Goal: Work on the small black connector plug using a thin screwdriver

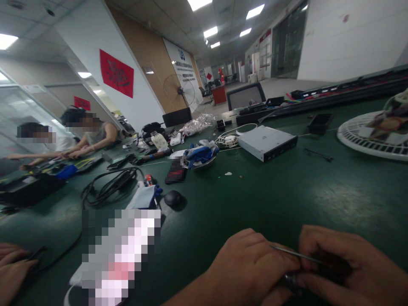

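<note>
My left hand (251, 267) is closed low in the view, its fingers curled toward my right hand (353, 270). A thin, pointed metal tool (296, 253) spans the gap between them, lying over the left fingers and running into the curled grip of my right hand. Its kind is not plain. Below it, between the fingertips, a small dark shiny piece (291, 281) shows in part; my left fingers close on it, but the rest is hidden by the hands and shadow.
Ahead on the green table (255, 195) lie a grey disc drive (266, 140), a bowl of blue-white cloth (200, 154), a black mouse (173, 198) and coiled black cable (111, 187). A white fan grille (366, 142) lies right. Another person's hand (12, 267) is lower left; two people sit further left.
</note>
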{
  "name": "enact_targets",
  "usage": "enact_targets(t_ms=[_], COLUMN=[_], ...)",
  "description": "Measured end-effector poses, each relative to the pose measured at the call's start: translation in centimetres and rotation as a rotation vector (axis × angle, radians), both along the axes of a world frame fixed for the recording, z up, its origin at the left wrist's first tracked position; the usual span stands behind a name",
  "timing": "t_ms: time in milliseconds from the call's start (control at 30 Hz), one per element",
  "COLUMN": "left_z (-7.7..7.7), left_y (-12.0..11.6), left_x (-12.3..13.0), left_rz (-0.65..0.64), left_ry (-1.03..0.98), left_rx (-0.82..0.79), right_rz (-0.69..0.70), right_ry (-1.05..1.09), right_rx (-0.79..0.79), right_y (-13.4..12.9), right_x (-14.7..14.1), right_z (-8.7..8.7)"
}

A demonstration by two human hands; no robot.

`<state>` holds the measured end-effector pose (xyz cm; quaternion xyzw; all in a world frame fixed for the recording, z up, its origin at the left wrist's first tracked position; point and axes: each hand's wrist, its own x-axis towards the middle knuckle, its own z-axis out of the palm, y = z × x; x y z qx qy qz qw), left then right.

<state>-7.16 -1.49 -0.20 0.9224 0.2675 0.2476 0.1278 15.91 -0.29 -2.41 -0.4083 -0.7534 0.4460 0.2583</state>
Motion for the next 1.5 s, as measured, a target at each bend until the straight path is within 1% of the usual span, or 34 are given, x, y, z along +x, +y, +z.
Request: enact_targets(t_ms=[133,267,333,467,567,667,800,867,900,967,1000,1100,1167,1200,1233,1333,1400,1500], left_z=[0.5,0.7,0.7,0.8,0.9,0.8,0.5,0.5,0.5,0.6,0.5,0.4,0.3,0.2,0.2,0.3,0.5,0.6], left_y=[0.0,0.1,0.1,0.0,-0.1,-0.1,-0.2,-0.3,-0.3,-0.4,-0.5,-0.4,-0.3,-0.3,-0.3,-0.3,-0.3,-0.3], left_x=[0.0,0.1,0.2,0.4,0.5,0.5,0.6,0.6,0.6,0.6,0.6,0.4,0.3,0.3,0.3,0.3,0.4,0.5], left_rz=[-0.024,-0.051,-0.045,-0.003,0.005,0.024,0.027,0.038,0.065,0.185,0.275,0.546,0.650,0.668,0.659,0.555,0.518,0.547], left_ry=[0.009,-0.042,-0.069,-0.072,-0.084,-0.107,-0.080,-0.082,-0.102,-0.174,-0.216,-0.307,-0.327,-0.336,-0.339,-0.335,-0.329,-0.331], left_rx=[0.036,0.013,0.000,0.003,0.040,0.053,0.085,0.074,0.061,0.024,0.002,-0.071,-0.109,-0.116,-0.117,-0.099,-0.084,-0.078], right_rz=[-0.006,0.024,0.041,0.035,0.073,0.096,0.078,0.078,0.059,0.000,-0.028,-0.045,-0.042,-0.037,-0.030,-0.019,-0.010,0.047], right_ry=[-0.010,0.094,0.139,0.157,0.190,0.210,0.152,0.166,0.180,0.194,0.180,0.062,-0.031,-0.063,-0.087,-0.116,-0.138,-0.169], right_rx=[-0.113,-0.274,-0.323,-0.315,-0.331,-0.340,-0.273,-0.261,-0.244,-0.180,-0.152,-0.092,-0.002,0.059,0.117,0.259,0.320,0.386], right_y=[-0.1,0.2,0.3,0.2,0.2,0.2,0.1,0.0,-0.1,-0.1,-0.1,0.0,0.0,0.1,0.1,0.0,0.0,0.1], right_x=[0.0,0.0,0.0,-0.1,-0.1,-0.2,-0.4,-0.2,-0.1,0.2,0.3,0.5,0.5,0.5,0.5,0.5,0.5,0.5], right_z=[0.0,0.3,0.5,0.6,0.5,0.7,1.1,0.9,0.7,0.3,0.1,0.2,0.4,0.5,0.5,0.4,0.3,0.4])
